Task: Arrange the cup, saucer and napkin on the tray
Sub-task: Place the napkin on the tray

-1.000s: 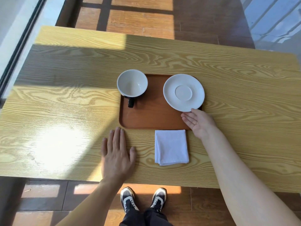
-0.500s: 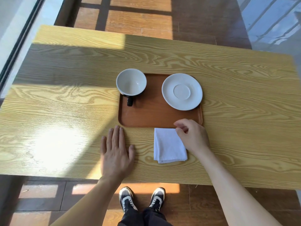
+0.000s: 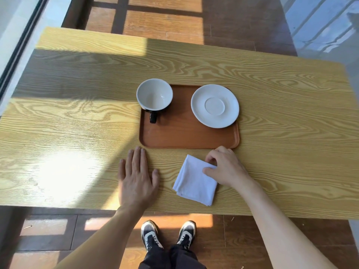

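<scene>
My right hand (image 3: 225, 167) pinches the folded napkin (image 3: 195, 180) by its corner on the table (image 3: 77, 123) beside the tray (image 3: 184, 136), left hand (image 3: 137, 177) flat and empty; I should lift gently, keeping folds together.

A wooden table (image 3: 272, 105) with strong yellow grain fills most of the view, a broad band of shadow crossing its far half and a bright patch of sunlight lying near its near-left edge. Beyond its far edge and below its near edge lies a floor of brown tiles (image 3: 165, 24) with dark joints, striped by sun. Below the near edge stand two dark shoes (image 3: 168, 234) with white panels, toes pointing toward the table, above dark trouser legs (image 3: 171, 259).
</scene>
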